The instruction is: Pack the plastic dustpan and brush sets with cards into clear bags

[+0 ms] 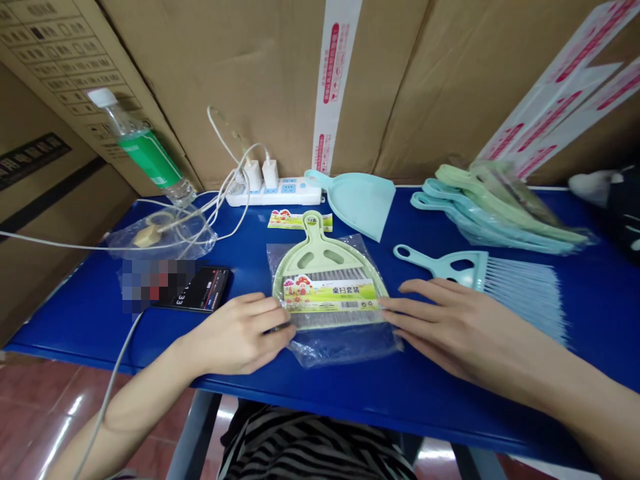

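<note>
A light green dustpan and brush set [325, 257] lies in a clear plastic bag on the blue table, handle pointing away from me. A printed card label [333, 295] with mushrooms sits across its front. My left hand [247, 333] has its fingers curled at the bag's left edge, thumb below them. At the right edge my right hand [445, 327] touches the bag and label with stretched fingers. Just beyond that hand lies a light blue brush [457, 267], its bristles partly hidden by the hand. A light blue dustpan [363, 200] rests behind the set.
Several bagged sets [500, 210] are piled at the back right. Another label card [300, 220] lies behind the green set. A power strip [287, 193] with white cables, a phone [200, 289] and a tilted bottle [150, 157] are on the left. Cardboard boxes [260, 67] wall the back.
</note>
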Action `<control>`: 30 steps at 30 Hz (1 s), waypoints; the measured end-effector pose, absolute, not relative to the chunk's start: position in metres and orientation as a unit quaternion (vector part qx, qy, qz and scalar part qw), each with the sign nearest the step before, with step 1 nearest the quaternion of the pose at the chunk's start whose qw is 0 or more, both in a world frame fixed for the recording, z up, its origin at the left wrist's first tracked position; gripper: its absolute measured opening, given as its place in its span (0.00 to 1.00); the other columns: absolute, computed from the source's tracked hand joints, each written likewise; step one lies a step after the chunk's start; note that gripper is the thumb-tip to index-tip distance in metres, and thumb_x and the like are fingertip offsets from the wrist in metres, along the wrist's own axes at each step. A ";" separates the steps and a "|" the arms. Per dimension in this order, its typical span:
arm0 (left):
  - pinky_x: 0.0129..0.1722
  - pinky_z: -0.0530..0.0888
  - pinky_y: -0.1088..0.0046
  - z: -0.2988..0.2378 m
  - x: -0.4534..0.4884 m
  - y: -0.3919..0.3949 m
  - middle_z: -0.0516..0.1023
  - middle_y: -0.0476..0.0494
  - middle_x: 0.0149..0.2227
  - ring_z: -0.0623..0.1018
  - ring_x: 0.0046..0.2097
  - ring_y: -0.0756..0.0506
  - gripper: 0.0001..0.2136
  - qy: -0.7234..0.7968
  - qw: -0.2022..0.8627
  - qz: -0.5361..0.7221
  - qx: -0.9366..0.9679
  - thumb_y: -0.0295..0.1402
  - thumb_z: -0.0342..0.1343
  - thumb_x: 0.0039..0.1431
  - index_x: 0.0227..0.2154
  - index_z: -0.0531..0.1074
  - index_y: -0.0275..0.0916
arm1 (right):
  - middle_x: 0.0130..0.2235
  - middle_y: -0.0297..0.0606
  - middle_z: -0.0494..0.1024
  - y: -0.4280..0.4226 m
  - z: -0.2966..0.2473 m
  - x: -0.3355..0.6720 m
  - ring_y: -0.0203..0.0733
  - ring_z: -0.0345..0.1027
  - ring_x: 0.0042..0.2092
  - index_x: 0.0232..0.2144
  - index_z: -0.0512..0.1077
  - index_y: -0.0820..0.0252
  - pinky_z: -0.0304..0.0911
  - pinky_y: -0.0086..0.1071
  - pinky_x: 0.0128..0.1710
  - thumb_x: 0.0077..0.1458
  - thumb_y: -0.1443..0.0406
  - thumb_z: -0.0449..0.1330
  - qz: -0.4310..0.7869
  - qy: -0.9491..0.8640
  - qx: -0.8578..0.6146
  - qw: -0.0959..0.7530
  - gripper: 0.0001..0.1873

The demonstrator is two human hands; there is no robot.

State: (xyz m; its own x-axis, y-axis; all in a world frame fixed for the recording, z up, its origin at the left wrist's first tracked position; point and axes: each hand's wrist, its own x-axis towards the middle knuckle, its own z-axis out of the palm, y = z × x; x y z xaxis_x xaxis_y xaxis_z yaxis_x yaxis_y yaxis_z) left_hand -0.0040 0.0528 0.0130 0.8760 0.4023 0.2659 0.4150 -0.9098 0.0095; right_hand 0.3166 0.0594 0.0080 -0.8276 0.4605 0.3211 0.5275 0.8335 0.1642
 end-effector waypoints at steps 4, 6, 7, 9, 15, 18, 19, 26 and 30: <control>0.34 0.72 0.72 0.012 -0.003 0.051 0.78 0.46 0.34 0.75 0.34 0.48 0.09 -0.198 0.048 -0.122 -0.972 0.26 0.49 0.65 0.34 0.74 0.40 | 0.39 0.35 0.84 0.058 0.009 0.316 0.44 0.73 0.39 0.33 0.77 0.56 0.65 0.38 0.39 0.58 0.74 0.53 -0.126 -0.950 -0.253 0.131 0.14; 0.34 0.71 0.72 0.012 -0.005 0.050 0.78 0.47 0.32 0.74 0.33 0.48 0.09 -0.200 0.040 -0.118 -0.972 0.26 0.49 0.64 0.31 0.73 0.40 | 0.39 0.36 0.84 0.057 0.009 0.314 0.44 0.73 0.40 0.33 0.76 0.57 0.64 0.38 0.39 0.58 0.75 0.53 -0.130 -0.951 -0.249 0.130 0.14; 0.34 0.71 0.72 0.013 -0.005 0.050 0.77 0.47 0.32 0.74 0.33 0.48 0.10 -0.204 0.033 -0.118 -0.971 0.26 0.48 0.64 0.31 0.73 0.40 | 0.39 0.37 0.83 0.057 0.009 0.312 0.44 0.73 0.40 0.34 0.76 0.58 0.64 0.38 0.40 0.58 0.75 0.52 -0.130 -0.951 -0.249 0.130 0.14; 0.33 0.71 0.72 0.013 -0.006 0.050 0.77 0.46 0.31 0.73 0.33 0.48 0.11 -0.219 0.014 -0.121 -0.968 0.25 0.46 0.64 0.30 0.72 0.39 | 0.38 0.39 0.83 0.056 0.008 0.310 0.44 0.73 0.39 0.34 0.75 0.59 0.64 0.38 0.39 0.61 0.73 0.50 -0.122 -0.950 -0.254 0.135 0.14; 0.32 0.71 0.71 0.012 -0.003 0.050 0.77 0.48 0.31 0.73 0.33 0.48 0.10 -0.241 0.015 -0.125 -0.962 0.28 0.47 0.67 0.31 0.72 0.38 | 0.30 0.37 0.80 0.057 0.008 0.305 0.41 0.70 0.33 0.31 0.75 0.58 0.64 0.35 0.35 0.67 0.71 0.45 -0.054 -0.949 -0.263 0.166 0.21; 0.34 0.71 0.73 0.013 -0.002 0.051 0.76 0.48 0.30 0.72 0.33 0.48 0.11 -0.259 0.014 -0.128 -0.957 0.27 0.47 0.68 0.30 0.71 0.38 | 0.28 0.36 0.78 0.058 0.010 0.304 0.39 0.69 0.31 0.29 0.74 0.58 0.65 0.33 0.34 0.68 0.70 0.44 0.005 -0.944 -0.279 0.177 0.21; 0.36 0.71 0.72 0.013 -0.002 0.051 0.76 0.48 0.30 0.72 0.34 0.48 0.11 -0.268 0.008 -0.126 -0.955 0.27 0.47 0.68 0.30 0.71 0.38 | 0.27 0.36 0.77 0.059 0.010 0.303 0.39 0.69 0.31 0.29 0.73 0.57 0.65 0.32 0.33 0.68 0.70 0.45 0.021 -0.941 -0.286 0.181 0.20; 0.35 0.72 0.72 0.013 0.003 0.052 0.73 0.47 0.26 0.68 0.32 0.47 0.12 -0.315 -0.041 -0.154 -0.936 0.27 0.45 0.68 0.29 0.69 0.38 | 0.26 0.36 0.76 0.060 0.005 0.299 0.40 0.68 0.29 0.31 0.72 0.57 0.67 0.32 0.28 0.65 0.70 0.49 0.123 -0.907 -0.334 0.224 0.14; 0.33 0.72 0.74 0.008 0.005 0.053 0.71 0.48 0.26 0.69 0.32 0.47 0.11 -0.346 -0.047 -0.191 -0.917 0.28 0.45 0.68 0.29 0.67 0.39 | 0.26 0.37 0.77 0.059 0.001 0.296 0.39 0.71 0.28 0.31 0.72 0.58 0.67 0.29 0.26 0.63 0.70 0.51 0.155 -0.880 -0.366 0.259 0.12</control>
